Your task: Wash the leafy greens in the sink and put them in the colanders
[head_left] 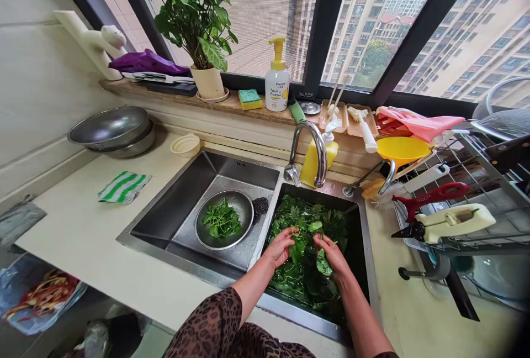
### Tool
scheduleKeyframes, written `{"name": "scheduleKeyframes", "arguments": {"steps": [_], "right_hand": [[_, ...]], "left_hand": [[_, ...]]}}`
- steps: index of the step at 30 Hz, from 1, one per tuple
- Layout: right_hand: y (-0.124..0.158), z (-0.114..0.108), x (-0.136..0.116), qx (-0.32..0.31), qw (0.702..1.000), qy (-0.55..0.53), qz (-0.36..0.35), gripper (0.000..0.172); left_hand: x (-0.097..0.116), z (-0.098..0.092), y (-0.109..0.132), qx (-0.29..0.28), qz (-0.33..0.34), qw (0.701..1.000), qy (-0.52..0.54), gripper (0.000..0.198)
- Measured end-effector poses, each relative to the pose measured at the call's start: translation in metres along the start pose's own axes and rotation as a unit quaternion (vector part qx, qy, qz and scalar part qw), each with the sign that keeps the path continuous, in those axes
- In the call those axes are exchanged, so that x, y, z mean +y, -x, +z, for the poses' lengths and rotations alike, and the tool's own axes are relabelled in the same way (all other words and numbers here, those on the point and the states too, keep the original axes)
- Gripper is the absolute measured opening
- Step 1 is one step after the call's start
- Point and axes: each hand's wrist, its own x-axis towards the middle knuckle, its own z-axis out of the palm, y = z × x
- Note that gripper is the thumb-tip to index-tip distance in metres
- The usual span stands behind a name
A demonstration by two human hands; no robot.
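Note:
Both hands are over the right sink basin (364, 258), where many leafy greens (290, 280) float in water. My left hand (281, 246) is closed, its fingertips pinched on a leafy green stem. Across from it, my right hand (331, 253) also pinches greens, with a leaf (324, 263) hanging below its fingers and a paler leaf (315, 226) just above. In the left basin (161, 220) a round metal colander (248, 220) holds a small heap of picked greens (222, 219). A dark scouring pad (260, 208) lies beside the colander.
A chrome faucet (321, 153) stands behind the basins, with a yellow bottle (306, 164) next to it. On the right is a wire dish rack (455, 242) holding scissors (455, 222) and a red peeler (434, 198). Metal bowls (111, 129) and a striped cloth (125, 187) sit left.

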Motion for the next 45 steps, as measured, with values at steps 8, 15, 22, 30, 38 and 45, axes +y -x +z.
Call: {"name": "scheduleKeyframes", "arguments": {"steps": [8, 15, 22, 30, 38, 45], "right_hand": [[0.011, 0.022, -0.005, -0.079, 0.997, 0.023, -0.009, 0.035], [-0.003, 0.002, 0.005, 0.068, 0.979, 0.171, -0.083, 0.025], [-0.008, 0.001, 0.027, 0.071, 0.8, 0.571, -0.169, 0.027], [-0.015, 0.004, 0.06, -0.053, 0.796, 0.603, -0.01, 0.015], [-0.012, -0.012, 0.013, -0.014, 0.887, 0.453, -0.084, 0.028], [0.008, 0.02, 0.028, 0.013, 0.766, 0.642, -0.041, 0.021]], "left_hand": [[-0.001, 0.002, 0.002, -0.063, -0.009, 0.997, -0.049, 0.035], [-0.008, -0.011, -0.013, 0.178, 0.143, 0.913, -0.338, 0.017], [-0.022, 0.001, -0.003, 0.072, 0.171, 0.639, -0.747, 0.035], [-0.038, -0.021, -0.009, -0.093, -0.073, 0.466, -0.877, 0.028], [-0.011, -0.002, -0.009, 0.072, 0.124, 0.708, -0.691, 0.018], [-0.034, -0.012, -0.007, -0.018, 0.118, 0.649, -0.751, 0.014]]}}
